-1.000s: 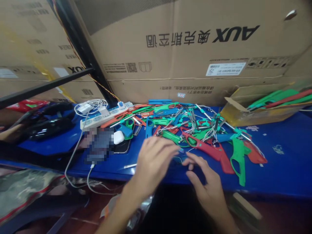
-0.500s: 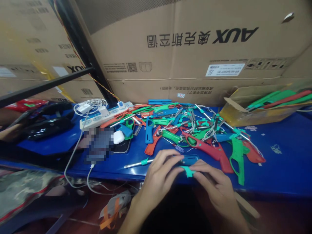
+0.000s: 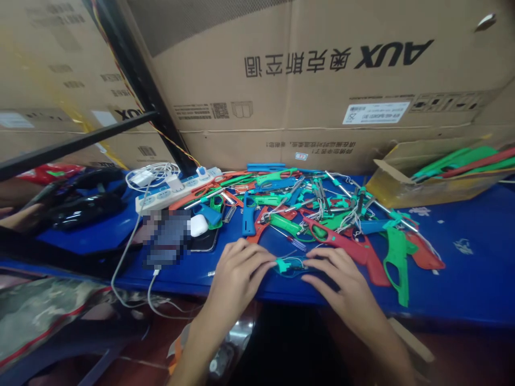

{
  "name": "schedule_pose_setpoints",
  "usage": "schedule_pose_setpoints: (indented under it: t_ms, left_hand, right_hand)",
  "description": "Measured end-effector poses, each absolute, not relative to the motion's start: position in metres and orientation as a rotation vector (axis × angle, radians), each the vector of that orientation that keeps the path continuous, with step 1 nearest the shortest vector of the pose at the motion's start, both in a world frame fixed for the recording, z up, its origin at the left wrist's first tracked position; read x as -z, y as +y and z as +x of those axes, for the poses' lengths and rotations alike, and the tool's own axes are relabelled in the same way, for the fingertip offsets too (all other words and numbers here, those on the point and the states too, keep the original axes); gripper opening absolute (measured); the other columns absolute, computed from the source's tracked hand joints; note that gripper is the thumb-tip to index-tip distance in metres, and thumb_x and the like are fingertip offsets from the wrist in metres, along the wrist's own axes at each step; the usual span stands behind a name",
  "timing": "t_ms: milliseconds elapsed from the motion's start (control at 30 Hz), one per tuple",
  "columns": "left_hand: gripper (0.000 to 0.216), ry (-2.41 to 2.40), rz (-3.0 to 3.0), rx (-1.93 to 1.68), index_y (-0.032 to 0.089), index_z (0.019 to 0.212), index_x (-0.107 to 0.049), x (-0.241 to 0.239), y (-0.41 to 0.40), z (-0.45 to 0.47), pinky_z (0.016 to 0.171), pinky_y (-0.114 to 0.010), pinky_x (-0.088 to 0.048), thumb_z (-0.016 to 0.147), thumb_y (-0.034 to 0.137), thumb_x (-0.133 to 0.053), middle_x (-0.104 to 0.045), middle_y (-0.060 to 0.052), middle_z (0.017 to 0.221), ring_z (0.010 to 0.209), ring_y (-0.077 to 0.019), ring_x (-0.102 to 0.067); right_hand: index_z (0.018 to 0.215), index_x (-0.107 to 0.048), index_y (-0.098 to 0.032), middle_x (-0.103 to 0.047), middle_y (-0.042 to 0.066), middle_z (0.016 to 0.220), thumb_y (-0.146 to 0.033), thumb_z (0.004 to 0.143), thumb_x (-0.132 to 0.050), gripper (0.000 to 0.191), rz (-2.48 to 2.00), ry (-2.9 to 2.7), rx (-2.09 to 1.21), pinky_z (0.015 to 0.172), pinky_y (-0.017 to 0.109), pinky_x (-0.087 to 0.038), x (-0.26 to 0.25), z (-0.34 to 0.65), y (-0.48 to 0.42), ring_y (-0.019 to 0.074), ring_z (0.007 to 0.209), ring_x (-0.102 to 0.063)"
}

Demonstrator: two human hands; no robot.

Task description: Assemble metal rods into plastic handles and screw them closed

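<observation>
My left hand (image 3: 241, 268) pinches a teal plastic piece (image 3: 284, 265) at the left end of a blue lighter casing (image 3: 295, 272) near the table's front edge. Thin white wires run across the casing. Thumb and fingers of my right hand (image 3: 340, 273) close round the casing's right end. What lies behind my left fingers is hidden. Just beyond the hands are a screwdriver (image 3: 296, 244) with a clear purplish handle and a red lighter casing (image 3: 350, 244). A green casing (image 3: 397, 262) lies to the right.
A heap of lighter casings, metal tubes and wired parts (image 3: 317, 201) spreads across the blue table (image 3: 475, 279). An open carton (image 3: 438, 190) of casings stands at the right. Left are a power strip (image 3: 159, 199), an earphone case (image 3: 198, 225) and cables. Behind stands a big cardboard box (image 3: 298, 96).
My hands have moved apart and slightly forward. The teal piece they both pinched has given way to the blue casing with wires. The metal tube beside my left hand no longer shows.
</observation>
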State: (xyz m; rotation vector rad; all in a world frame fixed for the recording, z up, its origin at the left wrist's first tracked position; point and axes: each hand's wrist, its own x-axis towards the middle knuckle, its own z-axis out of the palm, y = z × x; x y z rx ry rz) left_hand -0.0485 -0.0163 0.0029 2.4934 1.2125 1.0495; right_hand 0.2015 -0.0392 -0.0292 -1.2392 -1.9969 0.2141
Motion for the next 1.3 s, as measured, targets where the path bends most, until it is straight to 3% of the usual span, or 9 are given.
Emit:
schedule_pose_setpoints:
  t_ms: [267, 467, 733, 1000, 1300]
  left_hand:
    - [0.011, 1.331, 2.507, -0.964, 0.024, 0.096, -0.074, 0.005, -0.016, -0.035, 0.077, -0.038, -0.039, 0.1, 0.024, -0.063, -0.072, -0.003, 0.102, 0.093, -0.0213, -0.057]
    - [0.012, 1.359, 2.521, -0.89, 0.022, 0.094, -0.072, 0.007, -0.017, -0.031, 0.075, -0.038, -0.036, 0.1, 0.021, -0.061, -0.07, -0.002, 0.1, 0.091, -0.022, -0.055]
    - [0.007, 1.322, 2.646, -0.803, 0.022, 0.095, -0.07, 0.005, -0.01, -0.03, 0.08, -0.039, -0.035, 0.099, 0.024, -0.065, -0.069, -0.002, 0.1, 0.093, -0.0223, -0.054]
    - [0.017, 1.227, 2.635, -0.795, 0.023, 0.088, -0.072, 0.002, 0.003, -0.031, 0.08, -0.038, -0.033, 0.097, 0.035, -0.067, -0.072, 0.0, 0.097, 0.09, -0.0204, -0.055]
    - [0.019, 1.116, 2.608, -0.741, 0.023, 0.085, -0.075, -0.002, 0.012, -0.034, 0.08, -0.037, -0.033, 0.097, 0.036, -0.066, -0.074, 0.001, 0.098, 0.089, -0.0194, -0.057]
  right_hand:
    - [0.102, -0.076, -0.025, -0.074, 0.006, 0.102, -0.037, 0.104, -0.055, 0.024, -1.271, -2.08, -0.165, 0.086, 0.04, -0.053, 0.03, 0.2, -0.041, 0.0224, 0.096, -0.068]
    - [0.106, -0.078, -0.026, -0.076, 0.006, 0.106, -0.039, 0.107, -0.049, 0.032, -1.256, -2.092, -0.103, 0.087, 0.041, -0.052, 0.031, 0.199, -0.046, 0.0224, 0.097, -0.068]
    - [0.115, -0.077, -0.027, -0.077, 0.006, 0.109, -0.037, 0.107, -0.05, 0.03, -1.218, -2.127, -0.101, 0.084, 0.042, -0.054, 0.029, 0.203, -0.049, 0.0222, 0.095, -0.069]
    - [0.111, -0.078, -0.028, -0.079, 0.004, 0.105, -0.036, 0.105, -0.052, 0.028, -1.185, -2.088, -0.152, 0.081, 0.042, -0.055, 0.028, 0.203, -0.046, 0.0227, 0.091, -0.07]
    - [0.112, -0.077, -0.028, -0.079, 0.003, 0.106, -0.035, 0.105, -0.054, 0.025, -1.198, -2.086, -0.184, 0.082, 0.042, -0.055, 0.026, 0.203, -0.047, 0.0224, 0.093, -0.069]
